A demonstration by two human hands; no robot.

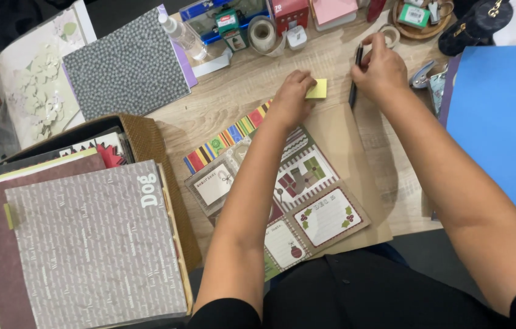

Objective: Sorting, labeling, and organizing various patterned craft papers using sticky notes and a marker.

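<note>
Yellow sticky note (317,89) on the wooden bench (252,91).
The left hand (291,97) pinches the one small square paper note; the right hand (381,67) grips one thin black pen (355,76) just beside it.

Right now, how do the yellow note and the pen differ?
The yellow note is flat, square and pale; the pen is long, thin and dark. The left hand pinches the note by its edge, while the right hand grips the pen upright on the table. Each is held in a hand.
</note>
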